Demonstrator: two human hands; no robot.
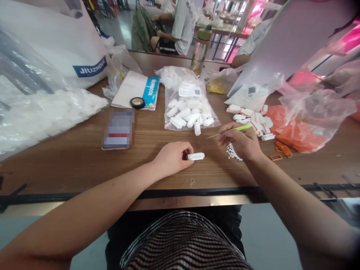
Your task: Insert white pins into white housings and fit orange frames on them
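One white piece (196,156) is pinched, I see, in the left hand (174,156); the right hand (240,141) grips a green-handled pick (244,127) — orange-trimmed pieces (256,128) seem finished, I judge; plain pieces (184,113) remain

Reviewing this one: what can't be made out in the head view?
Head view throughout:
Slim green-handled tool: middle section, hidden by the right hand.
Tiny white parts: exact count, too small.
Grey rectangular phone: screen content, pixelated.
Seated person in white shirt: head, cut by top edge.
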